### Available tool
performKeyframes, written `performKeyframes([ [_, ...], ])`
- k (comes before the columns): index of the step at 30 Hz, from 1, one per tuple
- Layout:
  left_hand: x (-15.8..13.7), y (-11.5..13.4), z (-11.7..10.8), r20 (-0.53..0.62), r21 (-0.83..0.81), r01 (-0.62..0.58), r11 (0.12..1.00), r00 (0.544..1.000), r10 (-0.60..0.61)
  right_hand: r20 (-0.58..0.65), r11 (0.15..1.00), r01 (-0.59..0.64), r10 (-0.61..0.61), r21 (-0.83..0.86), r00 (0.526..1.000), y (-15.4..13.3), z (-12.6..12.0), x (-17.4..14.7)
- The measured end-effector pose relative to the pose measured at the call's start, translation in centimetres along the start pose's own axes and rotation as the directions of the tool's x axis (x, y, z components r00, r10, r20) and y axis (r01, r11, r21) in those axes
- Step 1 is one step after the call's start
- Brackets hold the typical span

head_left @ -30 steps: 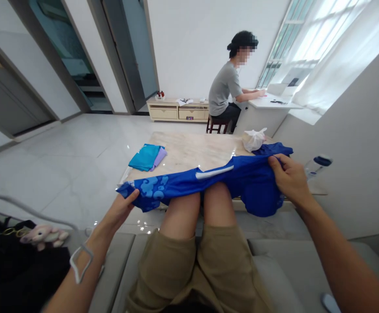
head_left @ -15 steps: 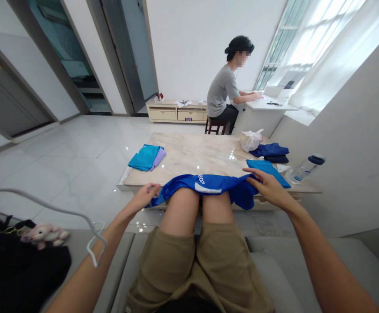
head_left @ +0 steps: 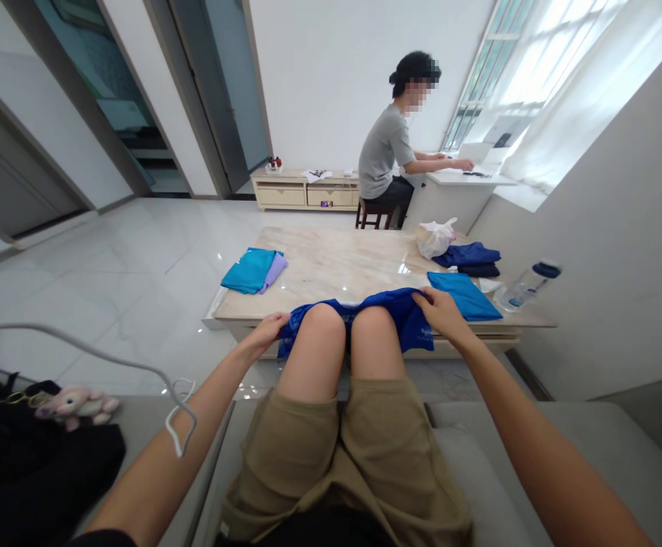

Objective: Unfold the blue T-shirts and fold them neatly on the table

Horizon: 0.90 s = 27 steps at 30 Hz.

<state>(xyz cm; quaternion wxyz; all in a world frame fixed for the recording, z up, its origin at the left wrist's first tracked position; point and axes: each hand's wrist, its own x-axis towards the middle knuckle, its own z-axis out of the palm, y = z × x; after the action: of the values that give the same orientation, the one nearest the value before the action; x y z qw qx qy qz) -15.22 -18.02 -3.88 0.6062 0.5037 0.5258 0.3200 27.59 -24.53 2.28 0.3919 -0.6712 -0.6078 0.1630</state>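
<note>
A blue cloth [head_left: 407,317] with pale print hangs behind and over my knees, in front of the table edge. My left hand [head_left: 270,332] pinches its left end. My right hand [head_left: 441,310] grips its upper right edge between thumb and fingers. The cloth's middle is partly hidden by my knees, so I cannot tell what garment or item it is. Close by my right hand, a flat folded bright blue cloth [head_left: 467,296] lies on the table. Farther left, a folded teal cloth [head_left: 249,270] rests partly over a lavender cloth [head_left: 274,272].
The marble-topped table [head_left: 331,258] also bears a white plastic bag [head_left: 436,237], folded navy clothes [head_left: 476,256] and a leaning clear bottle [head_left: 527,287]. Beyond it, a person [head_left: 384,152] sits at a white desk. A white cable [head_left: 131,361] crosses on the left, above a pink plush toy [head_left: 77,405].
My right hand has moved slightly left and up, drawing the cloth's right side out flatter. The white lettering has turned out of sight. My left hand now grips the cloth's left end more closely.
</note>
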Motion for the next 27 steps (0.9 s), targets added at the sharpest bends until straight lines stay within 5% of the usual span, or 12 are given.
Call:
performKeyframes([
  [3,0.4,3.2,-1.7,-0.217,0.029,-0.104,0.994,0.97,0.107,-0.008,0.999,0.038,-0.038,-0.03,0.999,-1.8,-1.1,1.9],
  [5,-0.9,5.8,-3.4,-0.31,0.105,-0.272,0.957,0.905,0.291,-0.033,0.993,0.105,-0.107,-0.05,0.994,-3.3,-2.7,2.5],
  [8,-5.1,8.2,-5.3,-0.394,0.183,-0.521,0.834,0.738,0.548,-0.3,0.98,0.198,-0.193,-0.012,0.934,-4.8,-4.9,1.3],
  [10,-8.3,7.8,-5.3,-0.428,0.198,-0.577,0.792,0.676,0.6,-0.463,0.976,0.217,-0.178,0.032,0.868,-4.7,-4.8,-0.6],
  [12,-10.6,5.8,-4.6,-0.366,0.227,-0.509,0.83,0.745,0.557,-0.442,0.979,0.195,-0.15,0.058,0.884,-3.8,-3.4,-2.7],
  [15,-11.5,2.2,-3.5,-0.253,0.311,-0.324,0.894,0.878,0.406,-0.235,0.983,0.147,-0.119,0.109,0.965,-1.8,-0.7,-4.8],
  [18,-10.3,1.6,-4.0,-0.296,0.343,-0.282,0.896,0.873,0.388,-0.182,0.978,0.128,-0.097,0.165,0.978,-1.1,-0.1,-4.5],
  [21,-9.1,4.7,-5.6,-0.364,0.393,-0.367,0.843,0.78,0.509,-0.192,0.976,0.169,-0.142,0.136,0.971,-2.4,-2.0,-2.6],
  [23,-8.6,7.7,-6.5,-0.428,0.413,-0.455,0.789,0.668,0.609,-0.272,0.964,0.232,-0.191,0.128,0.943,-3.7,-3.9,-1.2],
  [27,-7.7,11.4,-6.9,-0.567,0.381,-0.596,0.707,0.454,0.688,-0.557,0.941,0.309,-0.184,0.138,0.81,-5.2,-6.2,0.8],
])
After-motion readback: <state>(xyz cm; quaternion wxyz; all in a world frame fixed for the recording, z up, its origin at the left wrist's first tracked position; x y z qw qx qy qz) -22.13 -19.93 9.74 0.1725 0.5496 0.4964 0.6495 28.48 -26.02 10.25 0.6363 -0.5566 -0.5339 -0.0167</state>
